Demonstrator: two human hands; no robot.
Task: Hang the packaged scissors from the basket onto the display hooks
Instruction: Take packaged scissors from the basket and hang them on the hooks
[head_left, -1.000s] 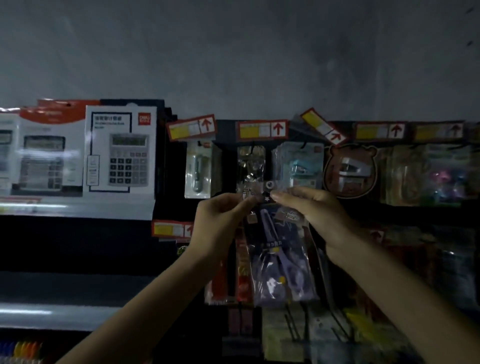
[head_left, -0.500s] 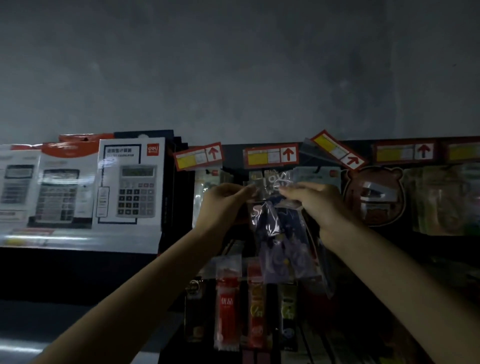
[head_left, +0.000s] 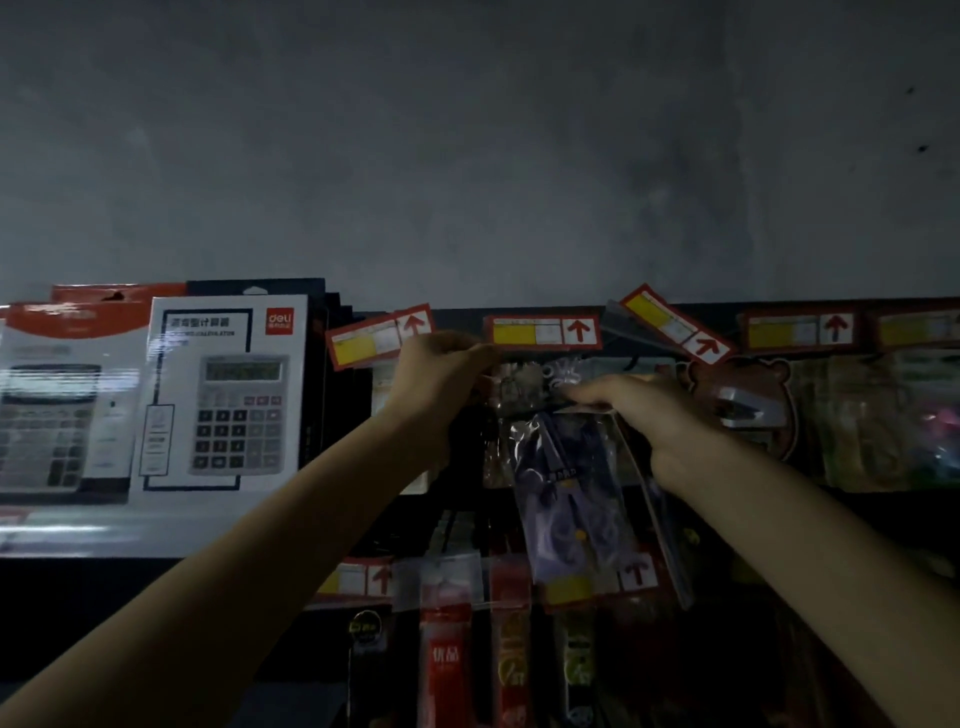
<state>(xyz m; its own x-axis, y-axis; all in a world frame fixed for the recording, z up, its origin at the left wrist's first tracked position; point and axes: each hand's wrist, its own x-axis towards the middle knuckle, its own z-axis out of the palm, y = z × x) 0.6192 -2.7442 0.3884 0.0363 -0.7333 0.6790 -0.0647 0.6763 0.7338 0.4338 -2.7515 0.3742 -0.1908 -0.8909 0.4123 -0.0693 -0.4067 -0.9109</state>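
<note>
A clear plastic pack of purple scissors (head_left: 569, 499) hangs down in front of the dark display board. My right hand (head_left: 644, 410) pinches the pack's top edge from the right. My left hand (head_left: 441, 382) is raised at the pack's upper left, fingers curled at the top of the hanging packets just under a red and yellow price tag (head_left: 543, 331). The display hook itself is hidden behind the hands and packets. The basket is out of view.
Boxed calculators (head_left: 223, 395) stand on a shelf to the left. A bear-shaped stapler pack (head_left: 743, 405) and other packets hang to the right. Red pen packs (head_left: 447, 644) hang on the row below. A grey wall is above.
Both hands have lifted the scissors pack from chest height up to the top row of hooks, and the view has tilted upward with them.
</note>
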